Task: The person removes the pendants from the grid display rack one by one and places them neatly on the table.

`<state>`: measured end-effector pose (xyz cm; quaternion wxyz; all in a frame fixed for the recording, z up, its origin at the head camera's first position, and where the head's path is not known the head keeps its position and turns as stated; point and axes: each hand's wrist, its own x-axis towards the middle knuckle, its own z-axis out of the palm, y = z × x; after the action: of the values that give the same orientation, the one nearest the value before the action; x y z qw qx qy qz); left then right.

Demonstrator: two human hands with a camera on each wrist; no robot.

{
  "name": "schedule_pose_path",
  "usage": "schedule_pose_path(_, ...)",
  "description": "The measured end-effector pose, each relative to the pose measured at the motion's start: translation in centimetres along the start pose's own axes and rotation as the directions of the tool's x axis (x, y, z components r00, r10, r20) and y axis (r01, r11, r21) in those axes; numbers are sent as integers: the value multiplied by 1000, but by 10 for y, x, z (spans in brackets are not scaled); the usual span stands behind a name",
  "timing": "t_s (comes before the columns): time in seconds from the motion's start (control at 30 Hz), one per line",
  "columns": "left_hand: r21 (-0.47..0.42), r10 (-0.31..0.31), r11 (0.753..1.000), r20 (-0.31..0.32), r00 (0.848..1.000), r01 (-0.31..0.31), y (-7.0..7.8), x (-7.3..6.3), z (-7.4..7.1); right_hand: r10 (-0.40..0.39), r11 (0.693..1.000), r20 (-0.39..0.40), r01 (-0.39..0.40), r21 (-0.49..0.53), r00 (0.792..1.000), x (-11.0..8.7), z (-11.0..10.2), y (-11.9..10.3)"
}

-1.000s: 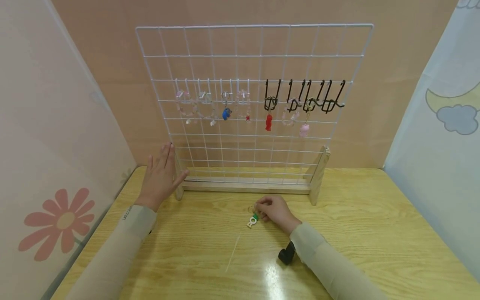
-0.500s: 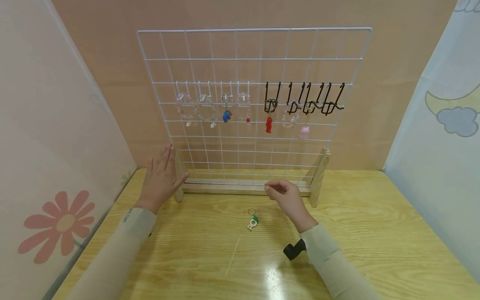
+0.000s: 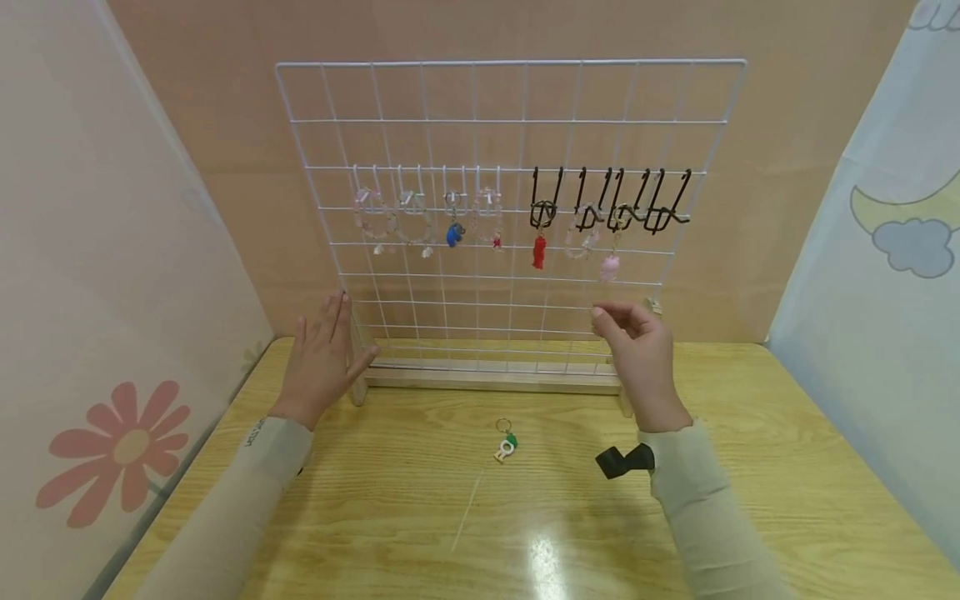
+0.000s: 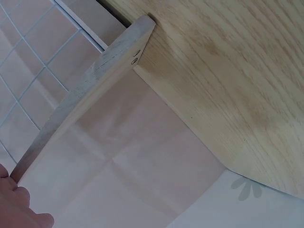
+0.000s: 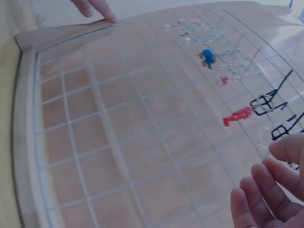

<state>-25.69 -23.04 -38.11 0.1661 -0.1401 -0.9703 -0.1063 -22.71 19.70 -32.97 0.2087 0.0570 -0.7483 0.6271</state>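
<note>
A wire grid rack (image 3: 480, 275) on a wooden stand (image 3: 487, 379) faces me. My left hand (image 3: 318, 358) rests with straight fingers against its left wooden upright (image 4: 90, 90). My right hand (image 3: 641, 354) is raised before the lower right part of the grid. Its thumb and forefinger are close together, the other fingers loosely bent, with nothing visible between them. Above it, a pink figure keychain (image 3: 610, 267), a bead bracelet (image 3: 581, 243) and a red keychain (image 3: 539, 252) hang from black hooks (image 3: 660, 218). A green-and-white keychain (image 3: 506, 446) lies on the table.
White hooks (image 3: 410, 200) on the grid's left half carry bead bracelets (image 3: 487, 221) and a blue keychain (image 3: 454, 234). The wood-grain table (image 3: 390, 500) spreads in front. Fabric walls (image 3: 135, 267) close off both sides.
My right hand has left the green-and-white keychain on the table, rising and moving right to the grid. The left hand has stayed in place.
</note>
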Motion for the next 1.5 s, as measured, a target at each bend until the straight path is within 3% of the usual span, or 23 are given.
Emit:
schedule_pose_path(0.23,23,12,1000,1,1000,-12,-3,2,2,-44,992,-155,62,114,987,24,-6,-18)
schedule_pose_path(0.43,11,16,1000,1,1000,-16,-2,3,1,-63,993,-203,82,90,977,41,-7,-29)
schedule_pose_path(0.67,5,13,1000,-2,1000,-13,-2,3,1,-91,991,-188,108,82,978,56,-2,-37)
schedule_pose_path(0.8,3,12,1000,-6,1000,-12,-2,4,2,-65,994,-173,79,78,983,60,-1,-39)
schedule_pose_path(1.1,19,14,1000,-11,1000,-14,-2,3,1,12,977,-136,17,213,991,64,0,-43)
schedule_pose_path(1.33,26,9,1000,-2,1000,-9,-1,4,1,37,934,-126,11,357,991,65,1,-48)
schedule_pose_path(1.5,32,7,999,1,1000,-8,-1,4,1,33,935,-118,11,354,992,69,4,-49)
